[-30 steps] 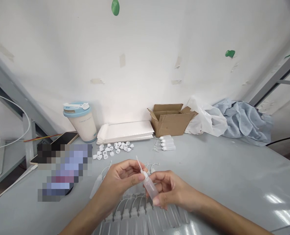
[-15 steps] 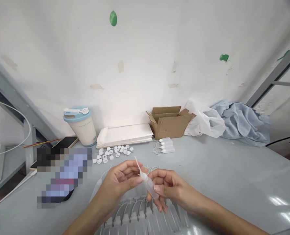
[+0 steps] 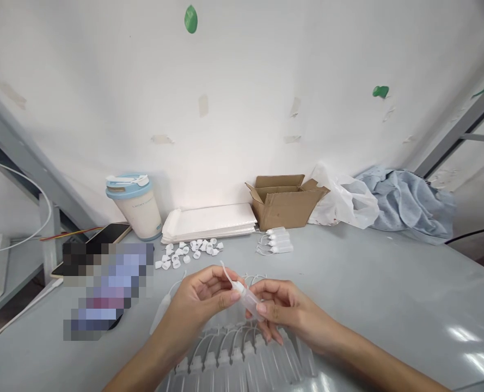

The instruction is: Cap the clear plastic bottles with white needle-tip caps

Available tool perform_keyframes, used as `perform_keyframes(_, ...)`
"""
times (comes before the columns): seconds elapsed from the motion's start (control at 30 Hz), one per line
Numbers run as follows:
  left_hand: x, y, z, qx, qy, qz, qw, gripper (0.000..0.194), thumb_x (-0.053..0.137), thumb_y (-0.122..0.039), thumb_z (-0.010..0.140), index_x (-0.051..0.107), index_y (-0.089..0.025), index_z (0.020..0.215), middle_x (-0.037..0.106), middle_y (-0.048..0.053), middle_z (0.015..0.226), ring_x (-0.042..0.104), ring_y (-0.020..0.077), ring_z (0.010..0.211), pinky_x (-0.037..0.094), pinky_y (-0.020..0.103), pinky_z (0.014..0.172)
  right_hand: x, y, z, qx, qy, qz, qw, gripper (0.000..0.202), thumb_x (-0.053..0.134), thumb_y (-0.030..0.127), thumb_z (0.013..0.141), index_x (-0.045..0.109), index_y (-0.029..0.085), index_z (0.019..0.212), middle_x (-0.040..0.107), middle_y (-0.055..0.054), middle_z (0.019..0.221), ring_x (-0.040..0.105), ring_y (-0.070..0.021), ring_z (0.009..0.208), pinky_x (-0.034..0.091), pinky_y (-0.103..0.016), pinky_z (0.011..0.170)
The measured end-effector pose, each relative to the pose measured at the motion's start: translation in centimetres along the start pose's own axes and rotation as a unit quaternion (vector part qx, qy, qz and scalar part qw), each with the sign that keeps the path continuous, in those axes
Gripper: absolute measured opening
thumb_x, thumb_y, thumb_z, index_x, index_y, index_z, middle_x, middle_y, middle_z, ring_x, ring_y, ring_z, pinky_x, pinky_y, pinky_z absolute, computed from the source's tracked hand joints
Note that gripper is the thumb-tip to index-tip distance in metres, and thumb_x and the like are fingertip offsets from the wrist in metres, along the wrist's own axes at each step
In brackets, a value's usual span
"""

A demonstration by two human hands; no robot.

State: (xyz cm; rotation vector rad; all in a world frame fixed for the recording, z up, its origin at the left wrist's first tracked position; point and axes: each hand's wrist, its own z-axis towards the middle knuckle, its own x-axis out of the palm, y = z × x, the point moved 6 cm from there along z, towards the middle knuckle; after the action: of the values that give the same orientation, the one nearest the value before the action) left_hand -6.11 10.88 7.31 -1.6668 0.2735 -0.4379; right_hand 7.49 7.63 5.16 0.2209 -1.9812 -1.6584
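A small translucent bottle (image 3: 250, 302) with a white cap and a thin tube is held between my two hands, tilted with its tube toward the upper left. My left hand (image 3: 209, 294) pinches the white cap. The bottle's body is gripped by my right hand (image 3: 285, 307), thumb on top. Below my hands lie several larger translucent bottles (image 3: 225, 375) in a row, with white caps and curved tubes. Another tubed bottle (image 3: 160, 313) lies left of my left wrist.
Loose white caps (image 3: 196, 254) lie behind my left hand. Several small tubed bottles (image 3: 280, 247) lie before a cardboard box (image 3: 286, 209). White envelopes (image 3: 209, 222), a cup (image 3: 139, 212), two phones (image 3: 111, 288), a plastic bag (image 3: 348, 201) and blue cloth (image 3: 409, 204) stand around the grey table (image 3: 388, 299).
The held bottle is tilted a little flatter, its tube tip slightly farther left. Both hands keep their hold, and the view has shifted slightly.
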Motion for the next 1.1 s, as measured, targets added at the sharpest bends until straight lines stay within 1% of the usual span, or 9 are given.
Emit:
perform_keyframes(0.13,0.0,-0.1,0.1,0.009,0.003,0.013,1.0,0.015,0.071,-0.027,0.072,0.065,-0.018,0.083,0.067,0.003,0.086,0.062,0.0189,0.086,0.047,0.028,0.08,-0.3,-0.3,-0.1,0.02,-0.053,-0.034,0.998,0.035,0.074,0.036,0.07,0.051,0.016,0.088,0.056,0.006,0.053,0.047,-0.0053,0.041,0.035,-0.015,0.041)
perform_keyframes(0.2,0.1,0.0,0.1,0.01,0.012,0.019,1.0,0.015,0.071,-0.027,0.073,0.064,-0.018,0.084,0.066,0.003,0.086,0.062,0.0182,0.086,0.048,0.027,0.08,-0.4,-0.3,-0.2,0.008,-0.071,-0.039,0.997,0.034,0.073,0.037,0.071,0.05,0.016,0.086,0.055,0.007,0.051,0.048,-0.0057,0.042,0.035,-0.015,0.041)
perform_keyframes(0.37,0.1,-0.1,-0.1,0.023,0.018,0.037,0.999,0.015,0.071,-0.025,0.073,0.063,-0.018,0.084,0.065,0.002,0.087,0.06,0.017,0.086,0.048,0.026,0.08,0.0,-0.3,-0.1,-0.017,-0.031,-0.027,0.999,0.033,0.061,0.044,0.08,0.058,0.012,0.085,0.061,-0.001,0.067,0.053,-0.006,0.043,0.04,-0.017,0.04)
perform_keyframes(0.53,0.0,-0.1,-0.2,0.021,0.024,0.057,0.998,0.015,0.069,-0.026,0.074,0.063,-0.018,0.086,0.064,0.003,0.088,0.06,0.0168,0.082,0.048,0.027,0.076,0.1,-0.8,-0.1,-0.004,0.004,-0.018,1.0,0.034,0.054,0.045,0.086,0.059,0.011,0.082,0.059,-0.002,0.066,0.052,-0.0056,0.042,0.038,-0.016,0.038)
perform_keyframes(0.7,-0.2,0.0,0.1,0.029,0.015,0.112,0.993,0.017,0.064,-0.034,0.077,0.063,-0.017,0.079,0.062,0.001,0.078,0.057,0.0151,0.075,0.046,0.024,0.068,-0.1,-0.7,-0.1,-0.013,-0.006,-0.045,0.999,0.033,0.054,0.044,0.086,0.059,0.012,0.081,0.059,-0.001,0.066,0.05,-0.0046,0.041,0.036,-0.016,0.038)
perform_keyframes(0.87,0.2,0.0,0.0,0.011,0.029,0.189,0.982,0.025,0.057,-0.04,0.081,0.062,-0.016,0.073,0.055,-0.002,0.062,0.049,0.012,0.059,0.04,0.022,0.055,-0.5,-0.3,-0.1,-0.018,-0.049,-0.102,0.993,0.035,0.051,0.047,0.087,0.058,0.013,0.093,0.059,0.0,0.068,0.045,-0.004,0.042,0.031,-0.016,0.039)
perform_keyframes(0.93,0.2,0.0,-0.1,0.007,0.025,0.194,0.981,0.027,0.056,-0.041,0.081,0.061,-0.016,0.072,0.055,-0.002,0.061,0.048,0.0115,0.057,0.039,0.021,0.053,-1.0,0.0,-0.2,-0.03,-0.095,-0.154,0.983,0.033,0.055,0.044,0.085,0.057,0.014,0.097,0.056,0.002,0.065,0.045,-0.0053,0.043,0.033,-0.017,0.04)
perform_keyframes(1.0,0.0,0.1,-0.1,-0.003,0.011,0.198,0.98,0.028,0.055,-0.042,0.081,0.061,-0.016,0.072,0.056,-0.002,0.062,0.049,0.0115,0.057,0.039,0.021,0.053,-1.6,0.7,-0.5,-0.063,-0.142,-0.231,0.96,0.03,0.06,0.039,0.081,0.058,0.015,0.099,0.053,0.003,0.063,0.047,-0.0077,0.049,0.038,-0.019,0.045)
perform_keyframes(1.1,-0.1,0.8,-0.1,-0.032,0.016,0.189,0.981,0.028,0.056,-0.042,0.081,0.062,-0.016,0.073,0.06,-0.001,0.064,0.051,0.0112,0.056,0.041,0.021,0.051,-1.7,1.8,-1.0,-0.124,-0.167,-0.332,0.92,0.024,0.06,0.034,0.082,0.062,0.016,0.097,0.052,0.002,0.064,0.048,-0.0099,0.055,0.041,-0.022,0.052)
